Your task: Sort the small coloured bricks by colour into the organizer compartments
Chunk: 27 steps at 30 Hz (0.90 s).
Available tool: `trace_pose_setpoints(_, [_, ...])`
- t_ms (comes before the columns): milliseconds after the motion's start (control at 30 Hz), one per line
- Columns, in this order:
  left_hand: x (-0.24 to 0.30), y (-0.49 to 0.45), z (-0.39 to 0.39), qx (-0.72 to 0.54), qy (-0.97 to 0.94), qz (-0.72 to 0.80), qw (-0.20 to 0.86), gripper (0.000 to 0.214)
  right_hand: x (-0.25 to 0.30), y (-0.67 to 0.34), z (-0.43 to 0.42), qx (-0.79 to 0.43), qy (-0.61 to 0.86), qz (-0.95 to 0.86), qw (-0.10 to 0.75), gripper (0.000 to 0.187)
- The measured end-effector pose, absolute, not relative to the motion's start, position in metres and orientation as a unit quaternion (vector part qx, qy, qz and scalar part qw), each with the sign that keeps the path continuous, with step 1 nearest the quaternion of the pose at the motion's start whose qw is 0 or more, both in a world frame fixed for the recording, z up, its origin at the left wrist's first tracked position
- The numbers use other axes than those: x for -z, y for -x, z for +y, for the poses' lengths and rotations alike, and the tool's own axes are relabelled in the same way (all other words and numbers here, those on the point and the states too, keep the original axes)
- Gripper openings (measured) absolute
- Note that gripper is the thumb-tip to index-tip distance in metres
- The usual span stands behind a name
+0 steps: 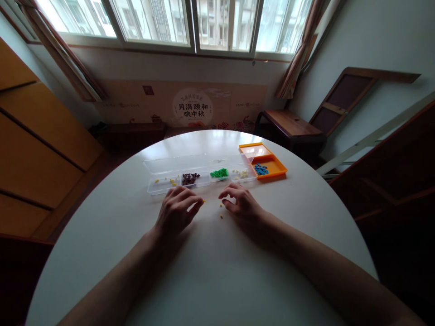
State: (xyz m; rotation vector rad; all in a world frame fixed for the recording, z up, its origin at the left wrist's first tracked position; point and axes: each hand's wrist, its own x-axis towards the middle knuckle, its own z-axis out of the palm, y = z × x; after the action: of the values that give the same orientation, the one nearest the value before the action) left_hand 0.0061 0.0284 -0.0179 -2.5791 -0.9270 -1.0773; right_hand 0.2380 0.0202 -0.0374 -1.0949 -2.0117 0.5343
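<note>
Between thumb and forefinger, my left hand (178,209) pinches a small yellow piece (204,201). My right hand (243,201) hovers just to the right, thumb and forefinger apart, with nothing seen between them. Two more small yellow pieces (221,216) lie on the table near its fingertips. Beyond both hands stands a clear plastic compartment box (156,189) with its lid up. From left to right it holds a few yellow pieces (172,182), many dark brown pieces (190,178), green pieces (219,173) and pale cream pieces (242,173).
An open orange case (277,172) with blue pieces (261,169) adjoins the clear box on the right. Everything rests on a round white table (210,271). A wooden chair (295,123) stands past the far right edge, and windows line the back wall.
</note>
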Motion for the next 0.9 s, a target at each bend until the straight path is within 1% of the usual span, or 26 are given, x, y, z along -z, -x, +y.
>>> trace_pose_setpoints(67, [0.019, 0.001, 0.033, 0.392, 0.850, -0.335, 0.105, 0.007, 0.040, -0.243, 0.021, -0.231, 0.431, -0.795, 0.359, 0.019])
trace_pose_setpoints(200, [0.024, 0.021, 0.045, 0.444, 0.774, -0.435, 0.121, 0.010, 0.040, -0.248, 0.020, -0.262, 0.422, -0.810, 0.312, 0.016])
trace_pose_setpoints(333, [0.031, 0.034, 0.054, 0.441, 0.706, -0.535, 0.143, 0.017, 0.038, -0.248, 0.019, -0.259, 0.410, -0.823, 0.295, 0.016])
trace_pose_setpoints(433, [0.033, 0.035, 0.056, 0.431, 0.692, -0.562, 0.141, 0.019, 0.037, -0.248, 0.018, -0.256, 0.414, -0.823, 0.293, 0.013])
trace_pose_setpoints(567, [0.030, 0.027, 0.051, 0.431, 0.721, -0.522, 0.151, 0.018, 0.036, -0.246, 0.017, -0.251, 0.427, -0.816, 0.299, 0.010])
trace_pose_setpoints(767, [0.025, 0.008, 0.039, 0.415, 0.797, -0.410, 0.156, 0.004, 0.036, -0.243, 0.018, -0.202, 0.430, -0.835, 0.280, 0.010])
trace_pose_setpoints(900, [0.024, -0.003, 0.031, 0.388, 0.843, -0.343, 0.147, 0.004, 0.036, -0.242, 0.018, -0.201, 0.438, -0.830, 0.280, 0.008])
